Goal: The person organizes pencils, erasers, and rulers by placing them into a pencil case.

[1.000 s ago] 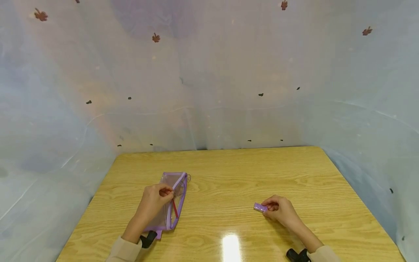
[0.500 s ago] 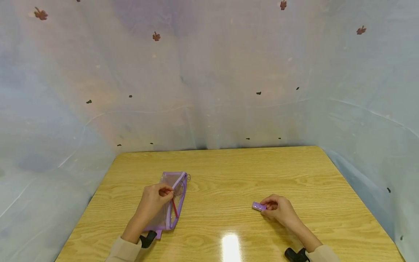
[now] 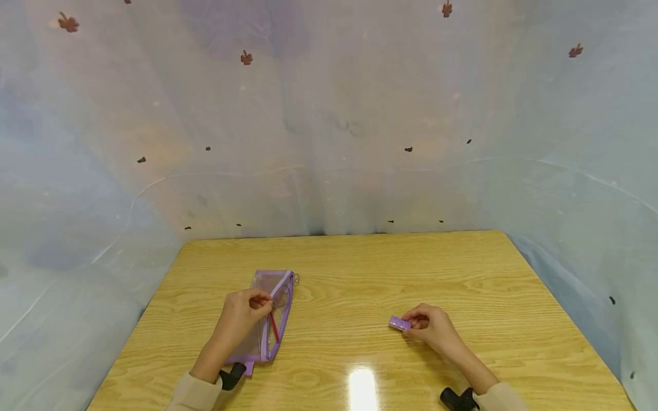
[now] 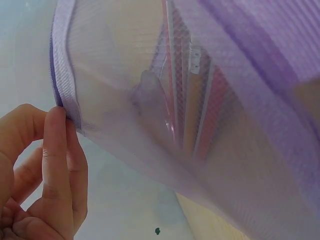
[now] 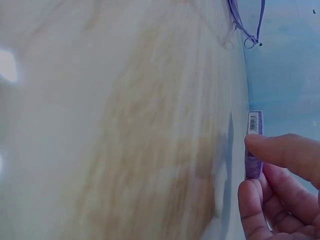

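My left hand (image 3: 243, 315) pinches the rim of a see-through pencil case (image 3: 265, 279) with purple trim, which stands partly open on the left of the table. In the left wrist view, thumb and fingers grip its purple edge (image 4: 64, 65). Inside the case show a pencil (image 4: 194, 95) with a white-ended tip and pinkish-red sticks beside it; their lower ends are hard to see. Between the thumb and fingers of my right hand (image 3: 434, 329) is a small purple eraser (image 3: 398, 323), held just above the table. Its barcode end (image 5: 254, 122) faces the right wrist camera.
The wood-grain table (image 3: 339, 274) spreads between the two hands, with a bright glare spot near its front edge. A pale patterned curtain (image 3: 329, 125) surrounds the back and sides. A ring (image 3: 296, 278) hangs at the pencil case's far corner.
My right hand has shifted slowly left with the eraser, a short way toward the pencil case. The left hand and the pencil case have stayed where they were.
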`<action>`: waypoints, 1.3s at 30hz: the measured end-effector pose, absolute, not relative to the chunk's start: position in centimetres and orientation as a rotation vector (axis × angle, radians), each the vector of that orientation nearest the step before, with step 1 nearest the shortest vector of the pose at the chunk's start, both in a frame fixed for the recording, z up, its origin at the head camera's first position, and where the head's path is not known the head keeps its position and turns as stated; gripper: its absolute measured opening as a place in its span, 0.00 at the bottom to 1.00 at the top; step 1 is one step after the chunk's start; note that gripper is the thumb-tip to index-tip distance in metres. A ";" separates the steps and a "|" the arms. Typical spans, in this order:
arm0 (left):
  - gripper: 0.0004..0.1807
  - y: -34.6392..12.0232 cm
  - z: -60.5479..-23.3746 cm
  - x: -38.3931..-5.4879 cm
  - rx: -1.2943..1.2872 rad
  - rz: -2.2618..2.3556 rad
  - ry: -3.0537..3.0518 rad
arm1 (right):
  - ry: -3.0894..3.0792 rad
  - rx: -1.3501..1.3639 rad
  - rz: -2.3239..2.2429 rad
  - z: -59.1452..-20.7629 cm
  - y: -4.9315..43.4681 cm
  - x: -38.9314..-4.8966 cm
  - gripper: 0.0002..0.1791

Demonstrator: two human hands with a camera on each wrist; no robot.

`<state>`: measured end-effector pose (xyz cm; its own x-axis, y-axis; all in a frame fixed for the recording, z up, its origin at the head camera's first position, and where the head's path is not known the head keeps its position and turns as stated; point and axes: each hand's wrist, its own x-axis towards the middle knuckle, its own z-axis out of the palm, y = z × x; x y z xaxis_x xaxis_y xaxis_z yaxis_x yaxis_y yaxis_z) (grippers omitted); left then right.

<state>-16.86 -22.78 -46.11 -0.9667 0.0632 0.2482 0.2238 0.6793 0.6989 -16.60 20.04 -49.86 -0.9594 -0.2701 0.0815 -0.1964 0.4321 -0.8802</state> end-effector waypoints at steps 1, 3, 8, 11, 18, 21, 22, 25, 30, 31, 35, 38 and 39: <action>0.02 -22.8 -46.1 -16.8 -0.233 -1.161 -2.687 | 2.594 -0.425 -1.582 -49.9 19.9 -16.6 0.14; 0.02 -22.8 -46.1 -16.8 -0.233 -1.164 -2.687 | 2.586 -0.425 -1.585 -49.9 19.7 -16.7 0.14; 0.02 -22.9 -46.1 -16.8 -0.225 -1.162 -2.689 | 2.570 -0.440 -1.595 -49.8 19.0 -16.9 0.13; 0.02 -22.9 -46.1 -16.7 -0.219 -1.160 -2.689 | 2.570 -0.469 -1.589 -49.7 18.6 -17.0 0.13; 0.03 -23.0 -46.1 -16.7 -0.234 -1.155 -2.679 | 2.578 -0.503 -1.567 -49.7 17.6 -17.4 0.13; 0.03 -23.0 -46.2 -16.8 -0.236 -1.147 -2.678 | 2.581 -0.527 -1.565 -49.8 17.3 -17.5 0.13; 0.04 -23.0 -46.1 -16.8 -0.238 -1.147 -2.679 | 2.580 -0.535 -1.564 -49.8 17.3 -17.6 0.13; 0.05 -23.0 -46.1 -16.9 -0.242 -1.145 -2.677 | 2.573 -0.548 -1.562 -49.8 17.0 -17.8 0.12; 0.05 -23.0 -46.0 -16.8 -0.246 -1.142 -2.682 | 2.545 -0.531 -1.570 -49.8 16.7 -18.0 0.12; 0.04 -23.0 -46.0 -16.8 -0.247 -1.140 -2.682 | 2.545 -0.530 -1.568 -49.8 16.6 -18.0 0.12; 0.03 -22.9 -46.0 -16.8 -0.248 -1.142 -2.679 | 2.526 -0.530 -1.575 -49.8 16.4 -18.1 0.12; 0.03 -22.9 -45.9 -16.8 -0.247 -1.152 -2.676 | 2.508 -0.530 -1.577 -49.7 16.1 -18.2 0.13; 0.04 -22.8 -45.9 -16.8 -0.245 -1.151 -2.678 | 2.505 -0.529 -1.577 -49.7 16.1 -18.3 0.13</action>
